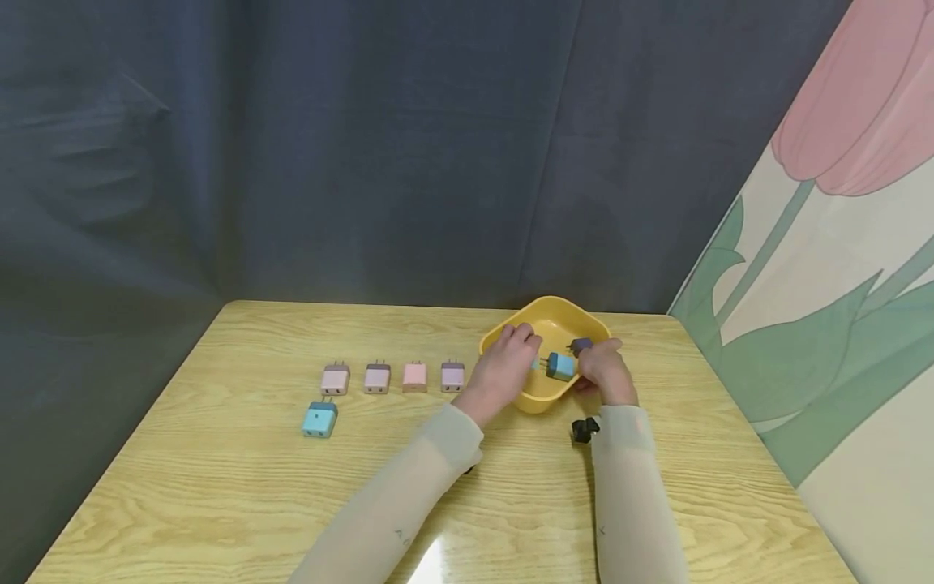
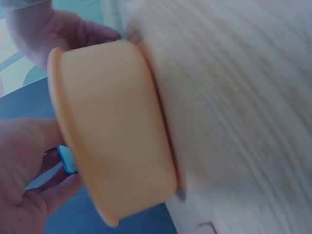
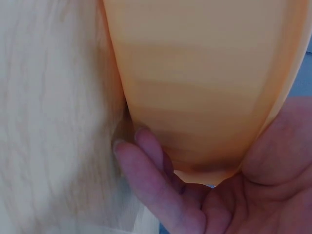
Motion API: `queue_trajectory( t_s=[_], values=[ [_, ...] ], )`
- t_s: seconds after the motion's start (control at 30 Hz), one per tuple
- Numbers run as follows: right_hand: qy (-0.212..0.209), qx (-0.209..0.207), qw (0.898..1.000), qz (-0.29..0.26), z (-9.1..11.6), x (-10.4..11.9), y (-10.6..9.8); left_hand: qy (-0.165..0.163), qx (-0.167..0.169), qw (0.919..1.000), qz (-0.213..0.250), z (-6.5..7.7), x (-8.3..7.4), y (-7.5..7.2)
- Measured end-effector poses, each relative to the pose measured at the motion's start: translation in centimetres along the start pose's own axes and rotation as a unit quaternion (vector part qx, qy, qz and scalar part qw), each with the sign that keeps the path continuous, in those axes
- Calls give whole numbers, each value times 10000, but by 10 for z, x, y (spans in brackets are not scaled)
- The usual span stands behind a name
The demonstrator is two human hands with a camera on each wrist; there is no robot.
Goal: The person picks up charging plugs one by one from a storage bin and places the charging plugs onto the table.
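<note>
A yellow plastic basin (image 1: pixel 537 403) stands toward the back right of the table. My left hand (image 1: pixel 502 367) reaches over its left side and pinches a light blue plug charger (image 2: pixel 67 158) between thumb and fingers, mostly hidden by the hand. At the basin's right side my right hand (image 1: pixel 609 370) grips the rim, its fingers (image 3: pixel 151 180) curled along the outer wall. Inside the basin lie a blue charger with a dark end (image 1: pixel 560 367) and a dark purple charger (image 1: pixel 581 345), the latter close to the right hand.
Left of the basin, a row holds a pale pink charger (image 1: pixel 336 380), a pale lilac one (image 1: pixel 377 379), a pink one (image 1: pixel 414 378) and a purple one (image 1: pixel 452 376), prongs pointing away. A light blue charger (image 1: pixel 319 419) lies before the row's left end. Dark curtain (image 1: pixel 394 162) hangs behind.
</note>
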State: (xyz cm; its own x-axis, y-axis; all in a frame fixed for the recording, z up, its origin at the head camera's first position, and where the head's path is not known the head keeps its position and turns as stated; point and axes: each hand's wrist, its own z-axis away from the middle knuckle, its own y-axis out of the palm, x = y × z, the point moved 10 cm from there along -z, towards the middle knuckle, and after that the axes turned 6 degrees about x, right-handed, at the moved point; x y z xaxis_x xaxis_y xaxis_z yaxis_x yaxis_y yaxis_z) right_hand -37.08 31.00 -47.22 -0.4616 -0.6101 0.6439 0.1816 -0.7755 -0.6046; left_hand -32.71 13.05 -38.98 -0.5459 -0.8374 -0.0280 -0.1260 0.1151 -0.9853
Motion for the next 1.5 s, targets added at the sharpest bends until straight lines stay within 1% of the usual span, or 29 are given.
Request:
queue_trajectory(
  t_s=[0.17, 0.23, 0.37, 0.5, 0.57, 0.63, 0.8, 0.87, 0.97, 1.13, 1.37, 1.5],
  values=[
    [23, -59, 10000, 62, 3, 0, -2, 47, -104, 9999, 93, 9, 5, -11],
    [36, -67, 9999, 67, 3, 0, -3, 55, -160, 9997, 202, 13, 7, -14],
    [48, -51, 9999, 73, 4, 0, -2, 17, -228, 9989, 413, 20, 12, -16],
    [53, -78, 9999, 87, 5, 0, -1, 13, -254, 9984, 510, 27, 17, -17],
    [54, -65, 9999, 87, 5, 1, 0, -1, -296, 9982, 530, 31, 21, -20],
    [53, -28, 10000, 70, 5, 1, 1, 21, -404, 9976, 570, 36, 24, -26],
    [71, -47, 9999, 93, 6, 1, 0, 215, -782, 9943, 689, 47, 31, -44],
    [52, -20, 10000, 78, 6, 1, 1, 212, -831, 9936, 739, 52, 36, -50],
    [-2, 48, 10000, 62, 6, 2, 2, 152, -763, 9937, 802, 61, 46, -53],
    [-28, 7, 9999, 112, 5, 2, 1, 136, -536, 9940, 944, 74, 61, -58],
    [18, 61, 9999, 104, 6, 1, 2, -202, -18, 9949, 993, 99, 91, -60],
    [86, 49, 9999, 99, 6, 2, 2, -277, 218, 9944, 996, 112, 106, -60]
  ],
)
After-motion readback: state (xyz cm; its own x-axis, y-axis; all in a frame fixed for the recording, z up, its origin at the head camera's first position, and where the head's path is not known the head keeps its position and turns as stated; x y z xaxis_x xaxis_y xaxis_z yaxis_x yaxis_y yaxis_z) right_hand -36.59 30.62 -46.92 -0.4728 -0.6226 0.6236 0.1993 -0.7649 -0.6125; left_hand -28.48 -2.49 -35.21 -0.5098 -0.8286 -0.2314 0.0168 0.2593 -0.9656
